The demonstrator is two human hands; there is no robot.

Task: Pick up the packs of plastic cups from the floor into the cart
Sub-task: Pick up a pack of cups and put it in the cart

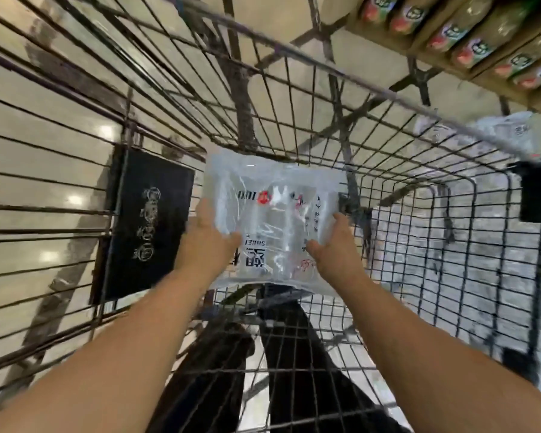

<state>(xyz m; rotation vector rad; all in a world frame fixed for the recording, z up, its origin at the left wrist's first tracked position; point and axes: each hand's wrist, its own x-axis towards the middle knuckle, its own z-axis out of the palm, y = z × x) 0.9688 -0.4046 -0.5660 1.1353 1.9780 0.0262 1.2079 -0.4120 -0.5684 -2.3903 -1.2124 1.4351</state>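
A clear pack of plastic cups (pixel 272 210) with red and black print is held inside the wire cart (pixel 403 170), above its mesh bottom. My left hand (pixel 206 242) grips the pack's left edge, thumb on top. At the pack's right edge, my right hand (pixel 331 254) has its fingers curled onto the wrap. More clear packs (pixel 487 132) lie on the floor beyond the cart's right side, blurred behind the wires.
A black sign panel (pixel 147 223) hangs on the cart's left wall. A shelf of bottles with red labels (pixel 469 35) runs along the top right. My dark trouser legs (pixel 294 354) show through the mesh below. Glossy tiled floor (pixel 44 170) surrounds the cart.
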